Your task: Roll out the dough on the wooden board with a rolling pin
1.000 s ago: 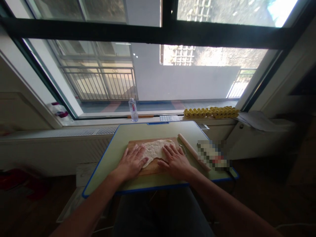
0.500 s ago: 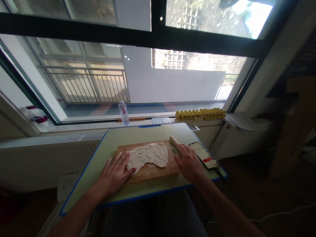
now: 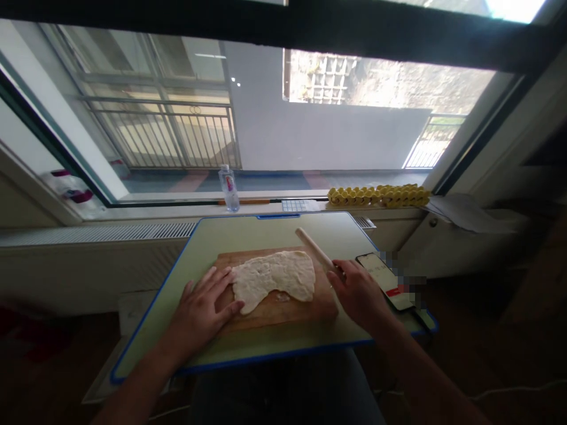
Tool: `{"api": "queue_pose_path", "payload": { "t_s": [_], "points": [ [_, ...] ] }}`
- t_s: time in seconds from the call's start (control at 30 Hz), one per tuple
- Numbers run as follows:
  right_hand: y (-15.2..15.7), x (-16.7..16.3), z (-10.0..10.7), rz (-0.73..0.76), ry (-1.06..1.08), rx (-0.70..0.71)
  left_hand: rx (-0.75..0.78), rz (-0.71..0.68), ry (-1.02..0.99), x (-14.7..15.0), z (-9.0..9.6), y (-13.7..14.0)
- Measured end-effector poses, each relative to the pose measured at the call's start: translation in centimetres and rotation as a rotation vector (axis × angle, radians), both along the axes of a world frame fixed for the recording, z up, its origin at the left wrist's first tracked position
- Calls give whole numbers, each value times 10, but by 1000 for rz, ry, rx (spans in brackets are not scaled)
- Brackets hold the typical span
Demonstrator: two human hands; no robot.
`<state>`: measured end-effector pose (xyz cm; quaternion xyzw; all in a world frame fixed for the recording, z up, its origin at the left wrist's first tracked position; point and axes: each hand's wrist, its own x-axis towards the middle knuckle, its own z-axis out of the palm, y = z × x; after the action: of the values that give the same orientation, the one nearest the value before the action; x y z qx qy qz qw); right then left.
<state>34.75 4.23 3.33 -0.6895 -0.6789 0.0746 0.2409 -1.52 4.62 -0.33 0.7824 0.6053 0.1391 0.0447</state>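
Note:
A flat, uneven sheet of dough (image 3: 277, 276) lies on a wooden cutting board (image 3: 266, 319), its near edge curving inward. A small scrap of dough (image 3: 282, 297) sits in that curve. My left hand (image 3: 206, 304) rests with fingers spread on the board's left side, fingertips and thumb at the dough's left edge. At the board's right, my right hand (image 3: 357, 292) is wrapped round the near end of a pale rolling pin (image 3: 314, 248). The pin slants up and left, its far end beyond the board's back edge.
The board lies on a pale green folding table (image 3: 239, 233) with a blue rim. A phone (image 3: 385, 282) lies right of my right hand. On the windowsill stand a clear bottle (image 3: 229, 189), a yellow coiled object (image 3: 378, 195) and a larger bottle (image 3: 73, 192). Papers (image 3: 467, 212) lie at the right.
My right hand has closed round the rolling pin and turned it, so its far end points further left. My left hand stays by the dough. The view has tilted down.

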Motion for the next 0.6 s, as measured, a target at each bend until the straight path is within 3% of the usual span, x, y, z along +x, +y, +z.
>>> {"api": "queue_pose_path", "payload": {
  "t_s": [0.13, 0.3, 0.47, 0.6],
  "points": [
    [-7, -60, 12, 230, 16, -102, 46, 12, -134, -8, 9, 9],
    [-19, -111, 15, 232, -72, -123, 168, -12, -312, 11, 22, 59],
    [-29, -121, 9, 243, -90, -77, 44, -68, -159, 60, 37, 117],
    [-45, -109, -1, 242, -77, -51, -26, -116, -50, 86, 49, 143]
  ]
}}
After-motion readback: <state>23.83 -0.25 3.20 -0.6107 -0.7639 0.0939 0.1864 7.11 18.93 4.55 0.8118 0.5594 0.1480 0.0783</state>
